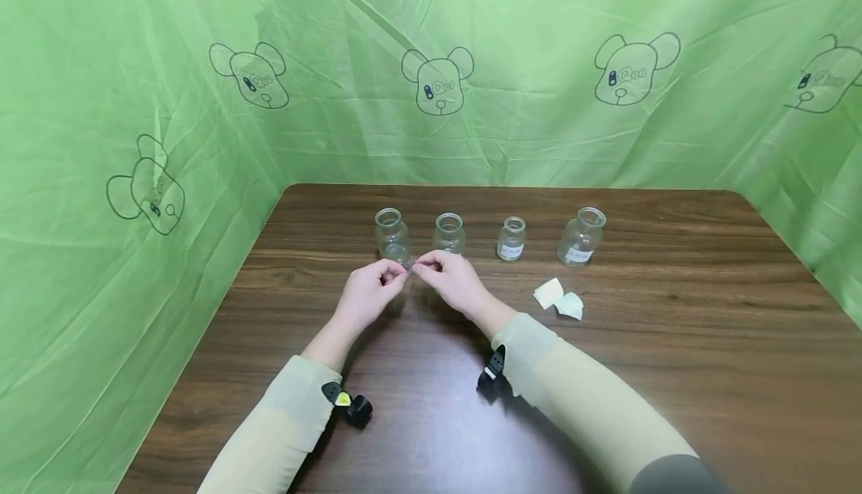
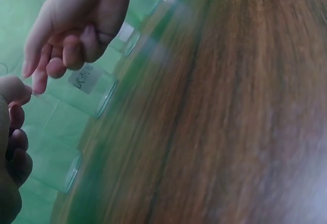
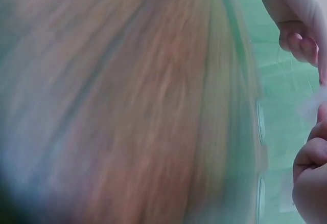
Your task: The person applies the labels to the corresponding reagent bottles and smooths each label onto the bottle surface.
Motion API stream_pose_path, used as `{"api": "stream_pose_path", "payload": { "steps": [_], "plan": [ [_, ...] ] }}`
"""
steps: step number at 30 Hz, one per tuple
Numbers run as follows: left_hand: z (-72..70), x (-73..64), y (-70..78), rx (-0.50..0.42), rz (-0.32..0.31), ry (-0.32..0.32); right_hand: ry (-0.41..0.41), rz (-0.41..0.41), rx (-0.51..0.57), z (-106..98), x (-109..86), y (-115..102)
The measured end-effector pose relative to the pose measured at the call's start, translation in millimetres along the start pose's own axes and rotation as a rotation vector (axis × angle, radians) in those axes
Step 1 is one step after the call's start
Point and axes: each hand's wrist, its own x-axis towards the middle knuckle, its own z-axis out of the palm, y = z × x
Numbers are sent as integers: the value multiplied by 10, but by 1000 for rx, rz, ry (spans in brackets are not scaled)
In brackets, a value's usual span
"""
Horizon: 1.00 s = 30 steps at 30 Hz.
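Over the front of the leftmost glass bottle (image 1: 393, 236), my left hand (image 1: 369, 288) and right hand (image 1: 454, 284) meet fingertip to fingertip. Between them they pinch a small, thin, whitish see-through piece (image 3: 310, 105), its kind too blurred to tell. Thumb and forefinger do the pinching on each side, with the other fingers curled in. Just behind my right hand stands a second open glass bottle (image 1: 449, 232), partly hidden by it; a white label with handwriting (image 2: 86, 76) shows on it in the left wrist view.
A small bottle (image 1: 512, 239) and a wider bottle (image 1: 582, 237), both open and labelled, stand farther right in the row. Two white paper pieces (image 1: 548, 293) lie in front of them on the brown wooden table (image 1: 673, 344). Green printed cloth (image 1: 512, 142) hangs behind.
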Motion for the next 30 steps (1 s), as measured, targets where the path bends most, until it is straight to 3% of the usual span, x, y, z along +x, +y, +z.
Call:
{"api": "stream_pose_path", "payload": {
  "steps": [12, 16, 19, 24, 30],
  "plan": [
    [47, -26, -12, 54, 15, 16, 2, 115, 170, 100, 40, -35],
    [25, -30, -34, 41, -21, 41, 0, 111, 171, 107, 53, -30],
    [-16, -27, -55, 22, -78, 70, -3, 97, 142, 114, 67, -32],
    [-68, -10, -111, -18, -171, 123, -12, 20, 0, 135, 97, -25],
    [-62, 28, -208, -43, -231, 142, -7, -73, -158, 170, 163, -1]
  ]
}}
